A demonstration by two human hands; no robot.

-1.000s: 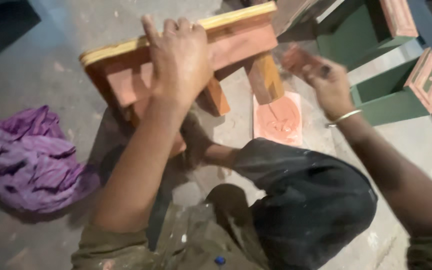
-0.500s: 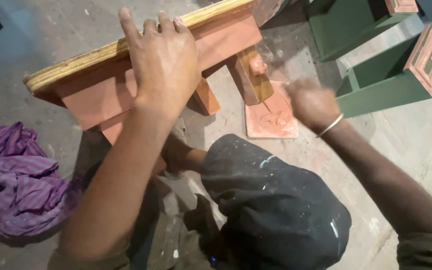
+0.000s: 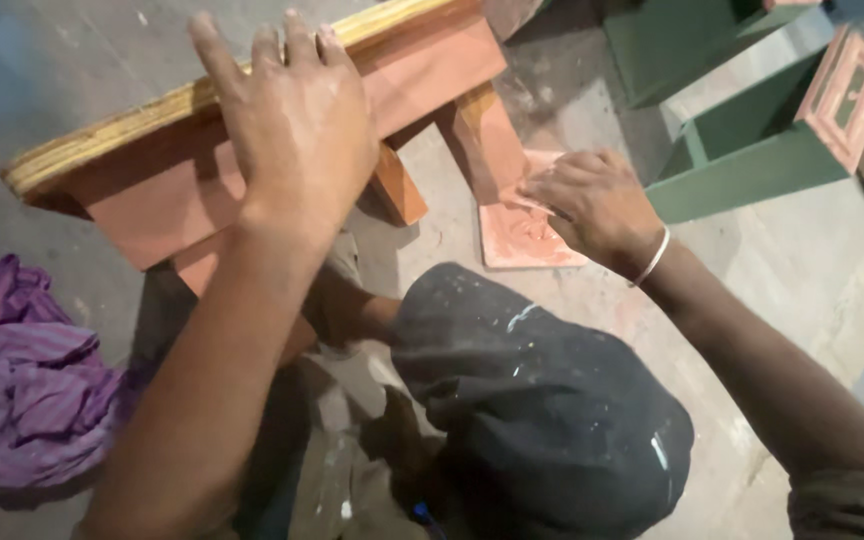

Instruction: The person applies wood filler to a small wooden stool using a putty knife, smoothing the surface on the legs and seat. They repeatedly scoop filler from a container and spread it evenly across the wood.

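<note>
In the head view, the left hand (image 3: 297, 125) is lying flat and spread open on a small wooden stool (image 3: 252, 150), fingers reaching over its pale yellow top edge, gripping nothing. The stool is tipped on its side on the grey floor (image 3: 72, 60), its reddish-brown underside and legs facing the camera. The right hand (image 3: 592, 205), wearing a thin metal bangle (image 3: 655, 258), is curled loosely with fingertips pressing at the foot of 1 stool leg (image 3: 487, 145); whether it is holding anything I cannot tell. Under that hand a reddish square tile (image 3: 527, 235) is lying flat on the floor. A purple cloth (image 3: 22, 370) is lying bunched at the left. 2 green boxes (image 3: 742, 150) are standing at the upper right. A dark paint-flecked knee (image 3: 542, 410) is filling the foreground.
</note>
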